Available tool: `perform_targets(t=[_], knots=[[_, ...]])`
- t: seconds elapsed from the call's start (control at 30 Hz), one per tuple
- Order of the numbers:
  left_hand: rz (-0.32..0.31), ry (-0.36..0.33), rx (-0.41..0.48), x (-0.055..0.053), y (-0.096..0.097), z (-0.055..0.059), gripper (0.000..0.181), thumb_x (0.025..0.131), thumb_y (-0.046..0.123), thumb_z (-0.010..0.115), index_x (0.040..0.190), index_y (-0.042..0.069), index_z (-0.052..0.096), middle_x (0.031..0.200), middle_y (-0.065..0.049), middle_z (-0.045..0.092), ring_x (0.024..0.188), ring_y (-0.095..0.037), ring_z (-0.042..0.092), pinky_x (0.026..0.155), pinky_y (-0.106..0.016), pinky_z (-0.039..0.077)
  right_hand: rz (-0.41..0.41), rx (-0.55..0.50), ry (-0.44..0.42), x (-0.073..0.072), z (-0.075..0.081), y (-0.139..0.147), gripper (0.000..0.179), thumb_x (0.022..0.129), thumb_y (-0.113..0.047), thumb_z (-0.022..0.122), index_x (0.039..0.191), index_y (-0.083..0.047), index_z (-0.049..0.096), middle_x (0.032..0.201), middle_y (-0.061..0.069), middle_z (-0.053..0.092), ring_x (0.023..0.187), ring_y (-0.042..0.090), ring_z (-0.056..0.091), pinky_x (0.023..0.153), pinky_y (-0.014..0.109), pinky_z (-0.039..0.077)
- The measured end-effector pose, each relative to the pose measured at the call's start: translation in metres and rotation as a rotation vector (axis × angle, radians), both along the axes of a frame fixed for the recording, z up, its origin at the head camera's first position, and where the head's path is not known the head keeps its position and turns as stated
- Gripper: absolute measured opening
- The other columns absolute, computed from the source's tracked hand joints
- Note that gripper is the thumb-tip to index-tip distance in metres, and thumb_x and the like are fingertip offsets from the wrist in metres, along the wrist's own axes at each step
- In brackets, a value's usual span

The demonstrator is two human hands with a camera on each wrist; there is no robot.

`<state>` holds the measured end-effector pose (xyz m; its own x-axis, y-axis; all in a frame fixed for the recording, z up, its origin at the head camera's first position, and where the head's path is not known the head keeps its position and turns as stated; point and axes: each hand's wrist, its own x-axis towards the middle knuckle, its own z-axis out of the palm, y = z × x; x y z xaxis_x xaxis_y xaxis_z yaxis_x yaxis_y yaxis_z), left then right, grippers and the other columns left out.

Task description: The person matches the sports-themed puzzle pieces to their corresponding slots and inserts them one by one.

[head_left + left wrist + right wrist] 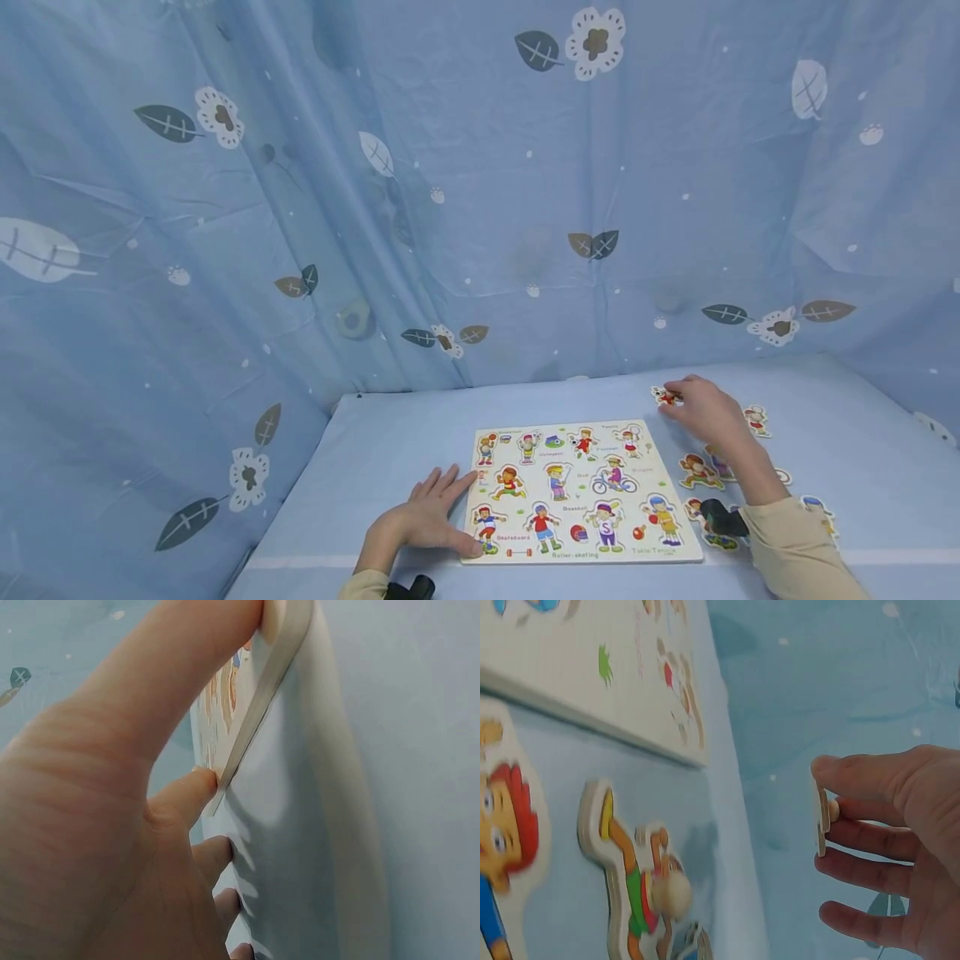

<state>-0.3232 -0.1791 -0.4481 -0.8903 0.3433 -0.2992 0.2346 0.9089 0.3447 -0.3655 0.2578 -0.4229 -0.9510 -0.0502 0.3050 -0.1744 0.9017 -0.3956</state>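
A wooden puzzle board (577,492) with printed sports figures lies flat on the cloth-covered table. My left hand (427,517) is spread at its left side, the thumb on the near left corner and the index fingertip at the left edge. Beyond the far right corner, my right hand (708,410) pinches a puzzle piece (664,397) showing a figure in red with a ball. The right wrist view shows this thin wooden piece (820,817) edge-on between thumb and fingers, raised off the table.
Several loose puzzle pieces lie right of the board, among them a runner piece (701,472), a farther piece (757,421) and a blue-capped one (819,510). The right forearm covers some of them. A blue patterned curtain (525,208) hangs behind the table.
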Motion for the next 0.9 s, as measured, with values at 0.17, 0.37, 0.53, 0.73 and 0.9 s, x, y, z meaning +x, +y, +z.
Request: perform_targets(t=[0.17,0.37,0.53,0.73,0.9], knots=[[-0.002,-0.012,0.004,0.000,-0.001,0.000,0.109,0.068,0.070,0.076,0.156,0.025,0.031,0.164,-0.010,0.021,0.150,-0.041,0.013,0.119,-0.063,0.015,0.038,0.027,0.017,-0.003,-0.001,-0.017,0.045,0.088,-0.018,0.073,0.123,0.009,0.063,0.111,0.027,0.063,0.100,0.043,0.062,0.082,0.057,0.053],[-0.004,-0.001,-0.007,0.000,-0.001,0.001,0.107,0.068,0.067,0.076,0.156,0.026,0.031,0.164,-0.010,0.022,0.150,-0.041,0.014,0.119,-0.062,0.016,0.067,0.084,0.019,-0.006,-0.007,-0.035,0.044,0.087,-0.018,0.075,0.121,0.008,0.065,0.110,0.025,0.064,0.095,0.040,0.064,0.076,0.054,0.056],[0.002,-0.010,0.000,0.000,-0.001,0.003,0.107,0.068,0.066,0.077,0.156,0.025,0.032,0.164,-0.010,0.022,0.150,-0.041,0.014,0.119,-0.062,0.016,0.115,0.115,0.027,-0.010,-0.015,-0.050,0.041,0.086,-0.017,0.075,0.118,0.006,0.067,0.109,0.022,0.065,0.094,0.038,0.064,0.072,0.052,0.057],[0.006,-0.038,0.017,-0.001,-0.002,0.001,0.111,0.065,0.072,0.076,0.156,0.027,0.031,0.165,-0.009,0.020,0.151,-0.040,0.011,0.120,-0.061,0.014,0.139,0.109,-0.010,-0.010,-0.019,-0.067,0.040,0.085,-0.017,0.076,0.119,0.003,0.069,0.108,0.018,0.065,0.097,0.035,0.064,0.076,0.051,0.056],[0.010,-0.017,0.031,-0.004,-0.003,-0.005,0.112,0.063,0.076,0.074,0.156,0.029,0.031,0.164,-0.009,0.021,0.151,-0.039,0.011,0.120,-0.062,0.013,0.154,0.113,-0.016,-0.009,-0.018,-0.077,0.039,0.084,-0.017,0.077,0.117,0.002,0.070,0.107,0.016,0.066,0.096,0.034,0.064,0.078,0.051,0.056]])
